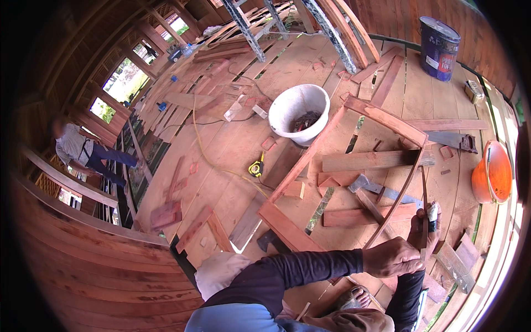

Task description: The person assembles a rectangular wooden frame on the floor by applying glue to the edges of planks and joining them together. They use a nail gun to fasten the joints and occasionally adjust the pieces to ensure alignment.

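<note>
Both hands are at a thin wooden strip (425, 191), which stands nearly upright at the lower right. My left hand (391, 258) reaches across from the left in a dark sleeve, its fingers closed around the strip's lower end. Just above it, my right hand (421, 228) grips the same strip, with a pale and dark wrapping on one finger. Beside them is a four-sided wooden frame (310, 160), its thin right side curving down close to my left hand. Boards (368, 160) and a metal-headed tool (359, 183) lie within and under the frame.
A white bucket (279, 119) stands beyond the frame, a yellow tape measure (256, 168) left of it. A handsaw (451, 140), orange bucket (491, 174) and dark blue pail (440, 50) are at right. Ladder legs (329, 36) stand far off. Another person (83, 146) is at left.
</note>
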`<state>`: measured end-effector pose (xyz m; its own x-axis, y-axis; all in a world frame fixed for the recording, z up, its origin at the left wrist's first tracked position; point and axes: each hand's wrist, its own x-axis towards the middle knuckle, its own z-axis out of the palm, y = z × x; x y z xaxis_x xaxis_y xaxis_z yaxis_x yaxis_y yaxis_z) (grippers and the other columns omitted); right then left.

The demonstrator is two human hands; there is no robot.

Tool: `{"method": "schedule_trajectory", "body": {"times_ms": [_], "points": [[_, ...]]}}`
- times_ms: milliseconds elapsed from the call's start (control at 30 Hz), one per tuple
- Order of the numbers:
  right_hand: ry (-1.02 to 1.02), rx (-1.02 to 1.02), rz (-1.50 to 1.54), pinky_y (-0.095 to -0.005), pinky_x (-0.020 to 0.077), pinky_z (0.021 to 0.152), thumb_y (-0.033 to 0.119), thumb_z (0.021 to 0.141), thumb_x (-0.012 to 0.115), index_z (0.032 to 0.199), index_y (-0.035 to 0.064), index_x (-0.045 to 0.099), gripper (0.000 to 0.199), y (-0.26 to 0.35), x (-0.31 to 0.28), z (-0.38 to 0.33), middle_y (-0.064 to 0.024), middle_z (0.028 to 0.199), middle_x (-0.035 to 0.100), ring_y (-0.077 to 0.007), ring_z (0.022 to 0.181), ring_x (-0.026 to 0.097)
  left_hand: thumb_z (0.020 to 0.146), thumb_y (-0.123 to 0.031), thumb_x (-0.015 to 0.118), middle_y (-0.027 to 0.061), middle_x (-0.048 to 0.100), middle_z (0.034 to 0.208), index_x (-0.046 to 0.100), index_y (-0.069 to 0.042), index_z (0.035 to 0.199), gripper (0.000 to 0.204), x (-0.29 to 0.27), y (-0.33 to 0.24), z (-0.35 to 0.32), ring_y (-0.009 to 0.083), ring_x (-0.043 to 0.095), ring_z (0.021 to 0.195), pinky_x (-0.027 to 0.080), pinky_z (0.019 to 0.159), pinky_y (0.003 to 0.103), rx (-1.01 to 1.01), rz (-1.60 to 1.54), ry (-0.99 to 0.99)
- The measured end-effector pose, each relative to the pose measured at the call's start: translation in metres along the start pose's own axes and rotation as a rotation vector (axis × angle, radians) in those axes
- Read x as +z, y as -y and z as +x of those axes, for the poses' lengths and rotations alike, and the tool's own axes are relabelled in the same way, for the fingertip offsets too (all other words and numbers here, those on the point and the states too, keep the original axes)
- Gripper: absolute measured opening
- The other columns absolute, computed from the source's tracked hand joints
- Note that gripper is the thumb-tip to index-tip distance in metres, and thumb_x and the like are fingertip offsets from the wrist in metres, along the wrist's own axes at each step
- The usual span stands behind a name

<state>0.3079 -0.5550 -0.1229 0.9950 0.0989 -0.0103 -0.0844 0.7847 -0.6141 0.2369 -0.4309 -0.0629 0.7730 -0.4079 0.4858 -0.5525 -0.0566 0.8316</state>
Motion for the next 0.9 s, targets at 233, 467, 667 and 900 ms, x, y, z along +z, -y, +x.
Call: {"method": "schedule_trajectory", "body": {"times_ms": [233,467,667,900], "points": [[0.096,0.076,0.251,-0.0234,0.0486,0.066,0.013,0.099,0.061,0.128,0.0011,0.055,0.033,0.014,-0.001,-0.014,-0.0067,0.113,0.059,-0.0159,0.087,0.055,0.089,-0.019,0.065,0.0126,0.052,0.063,0.052,-0.006,0.07,0.027,0.009,0.005,-0.004,0.0329,0.056,0.062,0.044,0.062,0.043,0.192,0.127,0.207],[0.242,-0.13,-0.014,-0.0193,0.0399,0.066,0.016,0.092,0.07,0.115,0.004,0.061,0.028,0.024,0.014,-0.031,-0.0032,0.1,0.058,-0.0117,0.076,0.05,0.079,-0.017,0.062,0.0049,0.051,0.056,0.052,-0.013,0.06,0.021,0.032,0.026,-0.041,0.024,0.056,0.055,0.045,0.059,0.038,0.354,0.106,0.211],[0.398,-0.377,-0.944,-0.0272,0.0448,0.065,0.002,0.076,0.072,0.094,0.0008,0.07,0.018,0.015,0.033,-0.031,-0.0055,0.083,0.065,-0.0144,0.074,0.059,0.07,-0.021,0.066,0.0091,0.061,0.06,0.06,-0.01,0.06,0.016,-0.034,0.091,-0.061,0.0266,0.063,0.059,0.047,0.054,0.042,0.098,0.523,0.561],[0.67,-0.41,-1.48,-0.0399,0.0513,0.061,0.011,0.081,0.074,0.108,0.0112,0.067,0.028,-0.028,0.017,-0.046,-0.0069,0.082,0.06,-0.0291,0.069,0.062,0.101,-0.052,0.053,0.0062,0.07,0.098,0.064,-0.003,0.124,0.056,-0.128,0.123,-0.071,0.0125,0.066,0.091,0.053,0.082,0.029,-0.809,-0.199,-0.011]]}}
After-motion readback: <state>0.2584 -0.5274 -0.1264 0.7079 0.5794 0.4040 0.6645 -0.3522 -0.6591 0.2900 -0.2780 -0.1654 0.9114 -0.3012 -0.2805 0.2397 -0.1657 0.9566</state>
